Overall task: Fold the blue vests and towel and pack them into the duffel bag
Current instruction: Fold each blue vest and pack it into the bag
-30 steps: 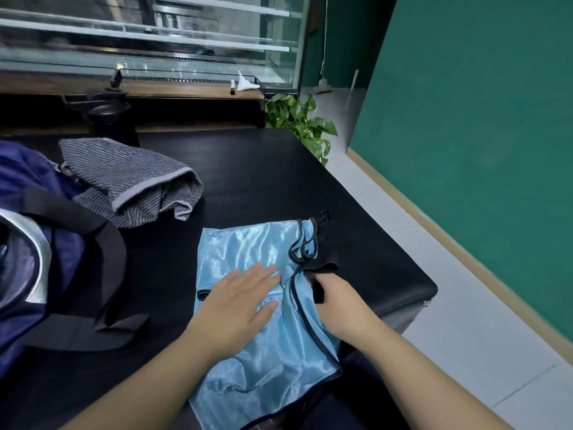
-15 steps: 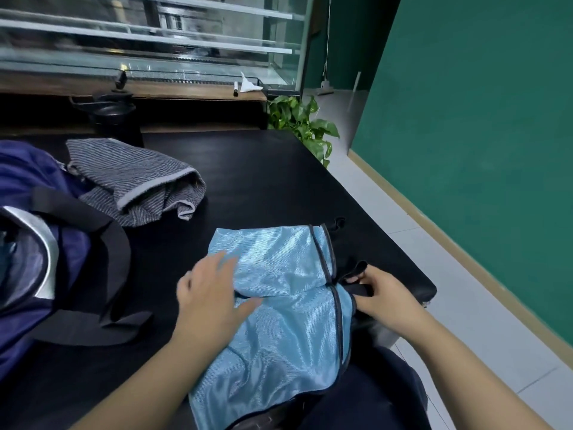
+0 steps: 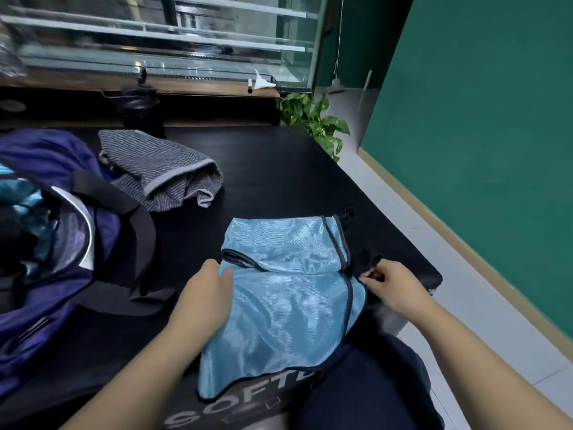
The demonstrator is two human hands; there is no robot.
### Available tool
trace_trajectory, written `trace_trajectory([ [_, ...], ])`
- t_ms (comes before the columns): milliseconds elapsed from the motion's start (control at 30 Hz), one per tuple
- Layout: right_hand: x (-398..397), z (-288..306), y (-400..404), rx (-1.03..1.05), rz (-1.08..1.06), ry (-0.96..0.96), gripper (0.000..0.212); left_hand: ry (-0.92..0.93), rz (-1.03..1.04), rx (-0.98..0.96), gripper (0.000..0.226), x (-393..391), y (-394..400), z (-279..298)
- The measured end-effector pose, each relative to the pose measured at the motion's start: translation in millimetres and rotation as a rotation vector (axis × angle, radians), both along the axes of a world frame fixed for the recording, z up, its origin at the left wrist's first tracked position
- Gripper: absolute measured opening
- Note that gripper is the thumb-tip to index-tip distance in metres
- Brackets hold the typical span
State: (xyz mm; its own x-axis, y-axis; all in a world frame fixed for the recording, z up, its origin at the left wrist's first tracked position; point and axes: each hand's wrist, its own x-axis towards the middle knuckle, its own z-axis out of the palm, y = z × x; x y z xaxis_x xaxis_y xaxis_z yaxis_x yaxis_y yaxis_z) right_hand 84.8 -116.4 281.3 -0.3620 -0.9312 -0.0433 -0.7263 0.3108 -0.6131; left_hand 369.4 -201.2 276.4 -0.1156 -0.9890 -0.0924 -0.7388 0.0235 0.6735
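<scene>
A shiny light-blue vest (image 3: 288, 293) with dark trim lies on the black table (image 3: 279, 169), its far part folded over and its near part hanging off the front edge. My left hand (image 3: 204, 302) rests on the vest's left edge with fingers straight. My right hand (image 3: 392, 288) pinches the vest's dark strap at its right edge. A grey striped towel (image 3: 161, 175) lies crumpled at the back left. The navy duffel bag (image 3: 52, 231) stands open at the left, with blue fabric showing inside.
A black kettle-like pot (image 3: 139, 110) stands behind the towel. A glass display case (image 3: 161, 41) runs along the back. A green plant (image 3: 313, 119) sits off the table's far right corner. The table's right edge drops to a tiled floor beside a green wall.
My left hand slid from the middle of the vest to its left edge. My right hand pulled the strap side rightward, and the far part of the vest now lies spread wider.
</scene>
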Motion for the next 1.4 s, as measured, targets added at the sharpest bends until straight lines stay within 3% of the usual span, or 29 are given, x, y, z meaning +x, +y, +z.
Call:
trace_trajectory([
  [133,-3,0,-7,0.149,0.025,0.098,0.008,-0.247,-0.1,0.043,0.025,11,-1,-7],
  [233,-8,11,-16,0.074,-0.161,-0.017,0.026,-0.313,-0.113,0.08,0.01,16,-14,1],
  [333,-4,27,-32,-0.178,-0.321,-0.098,0.035,-0.171,-0.032,0.122,0.016,8,-38,8],
  [433,9,37,-59,-0.291,-0.195,0.038,0.021,0.021,0.013,0.027,0.035,-9,-71,2],
  [533,19,39,-91,-0.14,0.041,0.206,0.034,0.058,-0.058,0.026,0.062,-27,-97,-8],
  [667,18,40,-122,0.226,0.246,0.282,0.06,-0.11,-0.26,0.004,0.078,-37,-120,-9],
  [767,9,39,-131,0.442,0.279,0.332,0.06,-0.272,-0.404,-0.007,0.063,-39,-134,-1],
  [900,11,45,-130,0.55,0.29,0.497,0.018,-0.528,-0.553,-0.101,0.004,-46,-138,20],
  [967,16,55,-124,0.548,0.303,0.545,0.023,-0.343,-0.603,-0.072,0.015,-40,-136,29],
  [1033,17,66,-117,0.482,0.325,0.514,0.021,0.063,-0.566,0.025,0.023,-35,-127,45],
  [1100,18,82,-108,0.358,0.327,0.351,0.016,0.362,-0.476,0.086,0.024,-30,-118,62],
  [1167,20,103,-99,0.212,0.301,0.213,0.014,0.534,-0.393,0.07,0.02,-27,-112,81],
  [1300,33,157,-84,-0.065,0.237,0.085,0.021,0.643,-0.278,-0.134,0.021,-17,-103,141],
  [1400,47,199,-71,-0.278,0.179,0.087,0.016,0.559,-0.273,-0.311,0.009,-7,-95,197],
])
